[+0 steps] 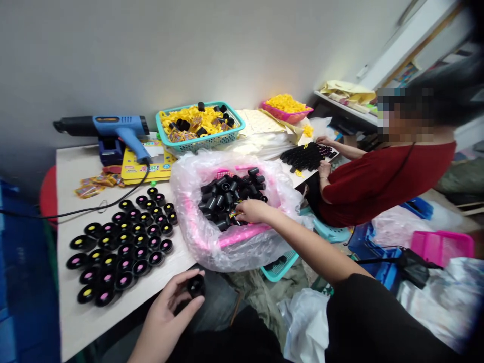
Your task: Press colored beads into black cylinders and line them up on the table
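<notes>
My left hand (170, 307) is low at the table's front edge, with thumb and fingers closed around a small black cap (196, 286). My right hand (252, 210) reaches into a pink basket (242, 234) lined with a clear plastic bag and full of black cylinders (227, 194). Its fingers pinch a small colourful piece that I cannot name. On the white table (75, 317) to the left lie several black caps (124, 247) with pink or yellow centres, set in rows.
A blue heat gun (113, 128) with a black cord sits at the back left by a yellow box. A teal basket (200, 126) holds yellow and black parts. A person in a red top (378, 181) works at the right over black parts. Bins and bags crowd the floor.
</notes>
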A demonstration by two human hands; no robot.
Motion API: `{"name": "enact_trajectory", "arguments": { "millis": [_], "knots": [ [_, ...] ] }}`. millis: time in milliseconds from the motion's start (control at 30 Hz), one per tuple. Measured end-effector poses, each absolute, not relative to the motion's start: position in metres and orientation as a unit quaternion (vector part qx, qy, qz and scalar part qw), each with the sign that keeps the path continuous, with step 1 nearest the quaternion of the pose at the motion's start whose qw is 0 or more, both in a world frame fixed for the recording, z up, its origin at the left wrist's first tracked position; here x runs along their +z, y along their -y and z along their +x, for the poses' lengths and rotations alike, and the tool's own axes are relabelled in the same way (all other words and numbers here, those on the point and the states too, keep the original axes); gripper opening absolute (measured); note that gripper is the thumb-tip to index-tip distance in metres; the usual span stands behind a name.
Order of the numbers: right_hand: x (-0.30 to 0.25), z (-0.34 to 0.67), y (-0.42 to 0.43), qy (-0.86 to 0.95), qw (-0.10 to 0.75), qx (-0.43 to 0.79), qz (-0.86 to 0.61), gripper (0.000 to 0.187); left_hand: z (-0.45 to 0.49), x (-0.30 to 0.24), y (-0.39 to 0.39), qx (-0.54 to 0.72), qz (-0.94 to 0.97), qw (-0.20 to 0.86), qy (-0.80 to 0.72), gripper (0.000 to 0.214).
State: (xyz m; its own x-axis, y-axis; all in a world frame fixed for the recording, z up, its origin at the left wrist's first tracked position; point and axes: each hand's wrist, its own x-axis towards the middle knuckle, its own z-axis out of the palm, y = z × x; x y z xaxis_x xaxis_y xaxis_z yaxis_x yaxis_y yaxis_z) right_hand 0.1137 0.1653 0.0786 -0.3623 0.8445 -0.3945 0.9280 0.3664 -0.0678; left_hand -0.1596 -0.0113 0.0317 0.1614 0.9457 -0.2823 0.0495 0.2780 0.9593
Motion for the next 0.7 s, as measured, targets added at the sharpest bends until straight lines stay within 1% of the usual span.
{"name": "enact_trajectory", "arguments": {
  "millis": [67,100,200,233,333,400,467,533,567,633,700],
  "knots": [
    [0.068,0.117,-0.162,-0.811,0.156,-0.145,0.545,0.035,-0.153,0.032,0.009,0.379,0.480,0.583,-0.535,0.044],
    [0.067,0.120,-0.161,-0.811,0.157,-0.147,0.544,0.034,-0.151,0.032,0.009,0.382,0.482,0.576,-0.539,0.044],
    [0.081,0.141,-0.163,-0.802,0.151,-0.137,0.561,0.022,-0.145,0.034,0.012,0.393,0.462,0.560,-0.565,0.044],
    [0.088,0.150,-0.164,-0.795,0.145,-0.123,0.577,0.021,-0.143,0.035,0.014,0.396,0.451,0.556,-0.574,0.044],
    [0.105,0.170,-0.168,-0.771,0.126,-0.070,0.621,0.025,-0.135,0.040,0.016,0.403,0.426,0.556,-0.589,0.046],
    [0.104,0.169,-0.170,-0.776,0.115,-0.058,0.618,0.026,-0.129,0.042,0.016,0.404,0.416,0.564,-0.587,0.048],
    [0.093,0.159,-0.171,-0.802,0.102,-0.079,0.583,0.030,-0.125,0.044,0.013,0.398,0.418,0.569,-0.586,0.050],
    [0.079,0.147,-0.175,-0.830,0.092,-0.118,0.537,0.044,-0.122,0.045,0.010,0.384,0.433,0.562,-0.591,0.050],
    [0.073,0.143,-0.177,-0.841,0.090,-0.137,0.516,0.049,-0.123,0.045,0.008,0.378,0.440,0.557,-0.595,0.050],
    [0.067,0.143,-0.181,-0.856,0.095,-0.165,0.480,0.048,-0.127,0.042,0.004,0.368,0.450,0.553,-0.597,0.050],
    [0.071,0.153,-0.181,-0.861,0.125,-0.199,0.451,0.042,-0.136,0.034,0.001,0.354,0.449,0.570,-0.590,0.050]
  ]
}}
